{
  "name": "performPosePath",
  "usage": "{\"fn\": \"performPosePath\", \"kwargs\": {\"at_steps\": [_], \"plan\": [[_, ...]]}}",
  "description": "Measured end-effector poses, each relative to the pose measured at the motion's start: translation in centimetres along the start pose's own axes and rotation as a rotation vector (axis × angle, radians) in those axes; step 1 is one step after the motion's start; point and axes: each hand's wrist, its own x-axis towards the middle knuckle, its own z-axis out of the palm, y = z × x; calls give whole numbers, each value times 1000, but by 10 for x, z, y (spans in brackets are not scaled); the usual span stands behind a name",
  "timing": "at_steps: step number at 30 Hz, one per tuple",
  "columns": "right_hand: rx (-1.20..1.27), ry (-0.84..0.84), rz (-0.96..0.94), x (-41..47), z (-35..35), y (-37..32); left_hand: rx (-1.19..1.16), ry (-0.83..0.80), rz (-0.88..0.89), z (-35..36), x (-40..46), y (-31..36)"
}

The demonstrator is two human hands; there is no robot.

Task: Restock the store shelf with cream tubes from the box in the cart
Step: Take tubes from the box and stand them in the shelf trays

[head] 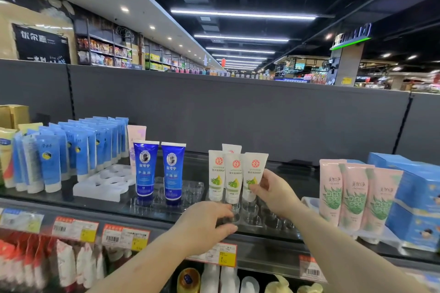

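The right hand (273,191) pinches a white cream tube (252,177) standing in the clear tray (259,217) near the front edge of the shelf (273,242). The left hand (204,226) grips the tray's front rim. Three more white tubes (225,175) stand just beside it.

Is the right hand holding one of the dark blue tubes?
No. The right hand holds a white cream tube with a green olive print, apart from the two dark blue tubes.
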Motion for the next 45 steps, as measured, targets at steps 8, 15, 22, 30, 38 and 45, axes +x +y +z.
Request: {"fn": "performPosePath", "kwargs": {"at_steps": [8,15,22,30,38,45], "plan": [[-151,-117,28,5,-2,-1,-4,-8,-31,1,0,2],[-142,-117,110,2,-2,-2,-26,-50,-61,-6,-1,5],[-201,101,204,-45,-4,-29,-108,-54,-39,-24,-12,4],[-477,207,30,-128,105,-131,15,-33,-16,-70,-113,-68],[-379,-158,-240,-160,355,-334,403,56,-380,-170,-313,-282],[-373,-445,-477,-175,548,-492,435,101,-876,-246,-503,-419]]}}
